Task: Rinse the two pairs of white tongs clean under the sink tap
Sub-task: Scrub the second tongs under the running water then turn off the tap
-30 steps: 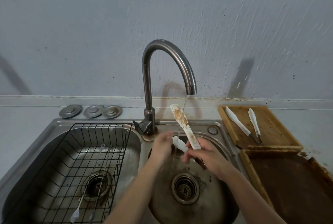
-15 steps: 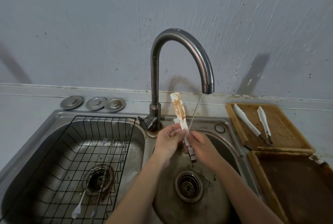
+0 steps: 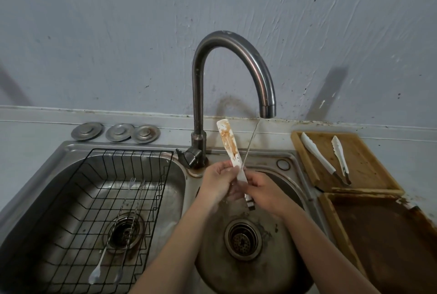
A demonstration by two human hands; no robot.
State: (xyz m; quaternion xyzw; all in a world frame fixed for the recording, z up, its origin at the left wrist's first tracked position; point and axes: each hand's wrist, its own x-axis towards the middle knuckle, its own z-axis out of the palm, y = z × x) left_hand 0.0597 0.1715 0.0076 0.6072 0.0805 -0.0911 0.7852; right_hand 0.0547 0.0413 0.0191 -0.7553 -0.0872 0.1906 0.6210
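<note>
The tongs (image 3: 229, 145) you hold are white, smeared with orange-brown streaks along the raised end. The second pair of tongs (image 3: 324, 158), to your right, is white with dark metal ends, lying on a light brown wooden tray (image 3: 376, 170). Nearer you, the other tray (image 3: 387, 244) is dark brown. The tap (image 3: 234, 57) is dull grey steel. In the left basin you see a black wire rack (image 3: 99, 189) in a grid pattern. The far wall (image 3: 118, 33) is pale blue-grey.
</note>
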